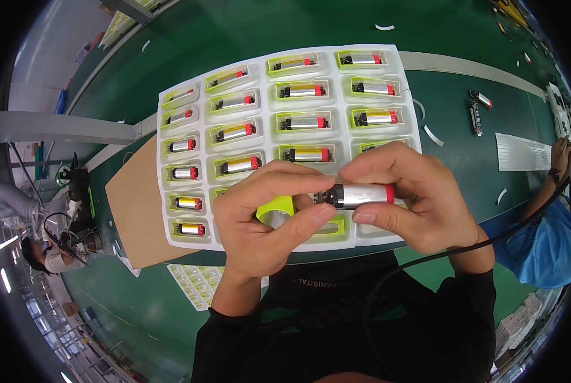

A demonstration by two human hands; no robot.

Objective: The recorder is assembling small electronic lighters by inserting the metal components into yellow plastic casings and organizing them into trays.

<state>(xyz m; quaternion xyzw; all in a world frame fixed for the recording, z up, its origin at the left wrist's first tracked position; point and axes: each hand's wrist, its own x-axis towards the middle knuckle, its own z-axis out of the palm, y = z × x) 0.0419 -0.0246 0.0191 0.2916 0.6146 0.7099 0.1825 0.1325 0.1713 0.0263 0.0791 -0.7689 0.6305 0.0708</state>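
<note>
Between my two hands is a small cylindrical battery (365, 195) with a silver body, a black end piece and a red cap. My left hand (250, 223) pinches its black end with thumb and forefinger. My right hand (429, 201) grips the silver body near the red cap. A bright lime-green shell (276, 205) shows inside the curve of my left hand; whether that hand holds it I cannot tell. Beneath lies a white moulded tray (338, 96), with similar batteries in lime-green cases in its compartments. My hands hide the tray's lower right part.
On the green table at right lie two loose batteries (482, 99), a ribbed white sheet (523, 153) and white strips (433, 135). Brown cardboard (135, 204) borders the tray. A black cable (426, 258) crosses my right forearm. A co-worker's arm (544, 198) is at right; another person (55, 262) is far left.
</note>
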